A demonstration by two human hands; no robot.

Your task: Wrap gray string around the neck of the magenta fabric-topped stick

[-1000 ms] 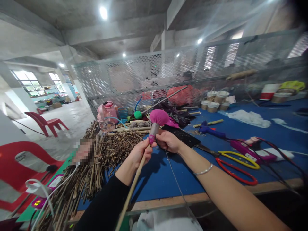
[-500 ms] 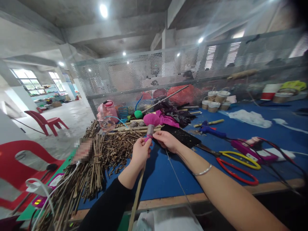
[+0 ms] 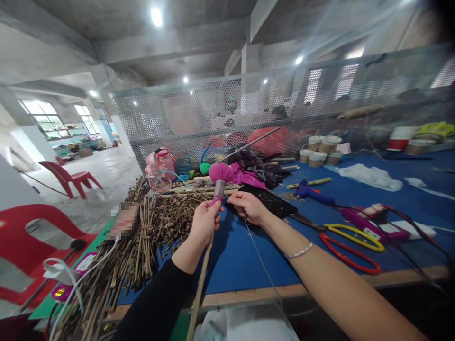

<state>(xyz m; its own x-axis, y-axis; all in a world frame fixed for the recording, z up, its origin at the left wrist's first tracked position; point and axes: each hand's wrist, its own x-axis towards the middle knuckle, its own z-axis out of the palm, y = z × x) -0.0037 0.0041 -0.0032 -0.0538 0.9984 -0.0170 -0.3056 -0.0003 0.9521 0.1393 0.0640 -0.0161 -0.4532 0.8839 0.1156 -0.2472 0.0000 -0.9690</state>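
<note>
My left hand (image 3: 203,222) is closed around the upper part of a pale wooden stick (image 3: 201,289), just under a round magenta cloth-covered head (image 3: 220,173). Grey thread is wound in a band (image 3: 219,188) round the neck below that head. Beside the neck, on its right, my right hand (image 3: 249,207) is closed in a pinch on the thread (image 3: 261,258). From under this hand the thread runs down over the table's front edge. The stick slants upward, its lower end passing out of view at the bottom.
Bundles of dry twigs (image 3: 142,255) cover the left of the blue table (image 3: 234,274). Large scissors (image 3: 351,246) with red and yellow handles, a blue glue gun (image 3: 313,192) and a magenta power strip (image 3: 377,225) lie to the right. Behind stand a pink jug (image 3: 165,163) and small buckets (image 3: 322,149).
The magenta head and my left hand have shifted slightly left. My right fingertips now sit a little farther from the wound neck, still pinching.
</note>
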